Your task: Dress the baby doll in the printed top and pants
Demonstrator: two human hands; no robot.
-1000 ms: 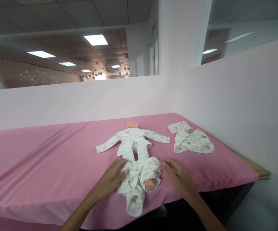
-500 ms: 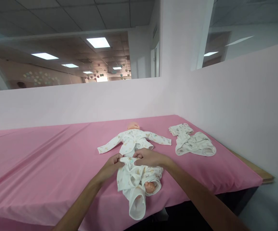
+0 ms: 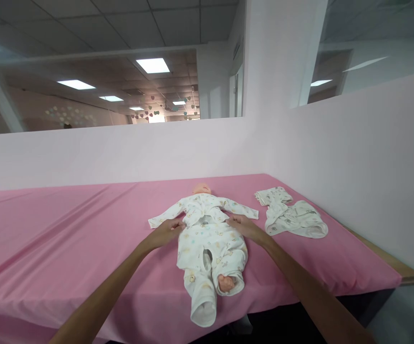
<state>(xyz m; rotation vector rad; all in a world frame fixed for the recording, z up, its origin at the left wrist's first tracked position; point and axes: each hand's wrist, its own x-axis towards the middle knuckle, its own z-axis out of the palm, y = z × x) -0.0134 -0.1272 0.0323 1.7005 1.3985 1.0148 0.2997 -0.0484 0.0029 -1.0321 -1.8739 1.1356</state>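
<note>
While the doll [image 3: 207, 224] lies face-up on the pink counter [image 3: 67, 239] | your left hand [image 3: 165, 229] pinches the trousers [image 3: 210, 253] waistband at its hip | your right hand [image 3: 244, 225] pinches the other side | both grips closed on fabric | spare clothes [image 3: 292, 217] lie apart, to the right

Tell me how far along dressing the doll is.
The top is on the doll, and the trousers reach its waist. The left hand and right hand grip the waistband. One foot shows; the other leg's cuff hangs past the table edge.
</note>
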